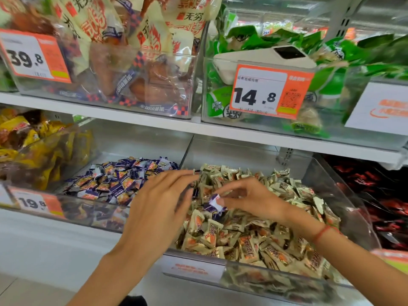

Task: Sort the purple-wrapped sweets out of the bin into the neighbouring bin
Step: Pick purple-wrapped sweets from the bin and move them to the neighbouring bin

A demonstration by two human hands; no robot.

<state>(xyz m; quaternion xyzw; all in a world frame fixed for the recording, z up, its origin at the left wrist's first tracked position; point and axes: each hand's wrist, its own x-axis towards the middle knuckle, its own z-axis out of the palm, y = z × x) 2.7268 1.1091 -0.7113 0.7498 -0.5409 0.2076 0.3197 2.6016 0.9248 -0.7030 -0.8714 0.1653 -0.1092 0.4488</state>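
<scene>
Both forearms reach over the clear bin (344, 180) of beige sweets (249, 237). Right hand (249, 199) pinches a purple-wrapped sweet (215, 200) between thumb and fingertips, just above the beige pile. Left hand (159, 208) has straight, spread fingers; the neighbouring bin (88, 208) of purple sweets (119, 177) lies beyond its fingertips, to the left.

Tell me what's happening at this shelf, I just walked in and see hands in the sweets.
A person is picking stray purple-wrapped sweets out of the bin of cream-wrapped sweets. The right hand pinches one purple-wrapped sweet just above the pile. The left hand reaches in with straight fingers. The neighbouring bin of purple-wrapped sweets sits to the left.
</scene>
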